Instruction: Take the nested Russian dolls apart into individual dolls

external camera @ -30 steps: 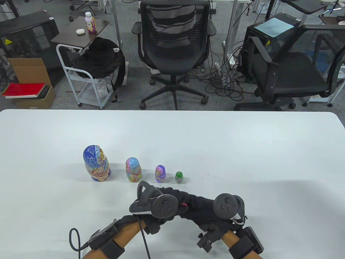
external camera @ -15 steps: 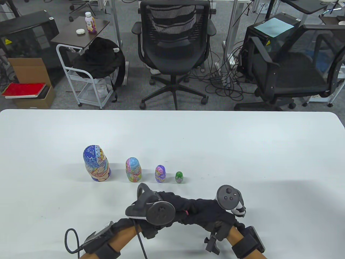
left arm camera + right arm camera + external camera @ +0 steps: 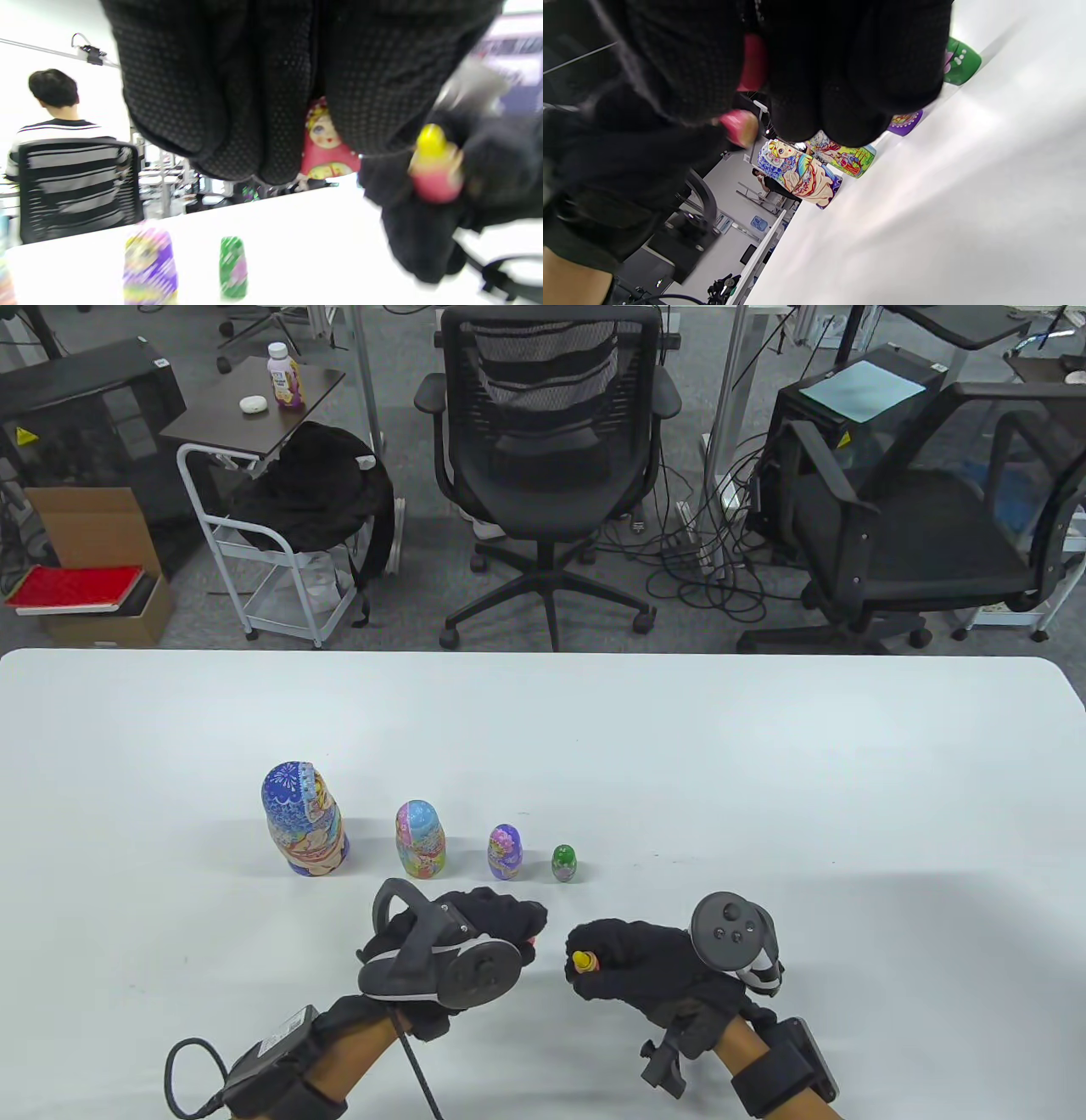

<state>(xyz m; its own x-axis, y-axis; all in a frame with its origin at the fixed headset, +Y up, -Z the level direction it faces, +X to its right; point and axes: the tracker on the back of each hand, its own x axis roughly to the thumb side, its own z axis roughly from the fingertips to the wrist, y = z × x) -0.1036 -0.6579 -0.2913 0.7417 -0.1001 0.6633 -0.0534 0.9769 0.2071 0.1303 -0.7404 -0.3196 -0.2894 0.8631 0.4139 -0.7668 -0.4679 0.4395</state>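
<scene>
Four painted dolls stand in a row on the white table (image 3: 764,780): a large blue one (image 3: 304,819), a pink and blue one (image 3: 420,840), a purple one (image 3: 505,853) and a small green one (image 3: 564,863). My left hand (image 3: 517,929) is just in front of them and grips a red doll with a painted face (image 3: 324,146); I cannot tell if it is whole or a half. My right hand (image 3: 594,954) is a little to its right and pinches a tiny doll with a yellow head and pink body (image 3: 580,960), also in the left wrist view (image 3: 432,169).
Office chairs (image 3: 547,432), a white cart (image 3: 271,551) and cables stand on the floor beyond the table's far edge. In the left wrist view a person in a striped shirt (image 3: 63,140) sits in the background.
The two hands were pressed together over one doll. They have pulled apart: the left hand moved left, and the tiny yellow-headed doll now shows in the right hand.
</scene>
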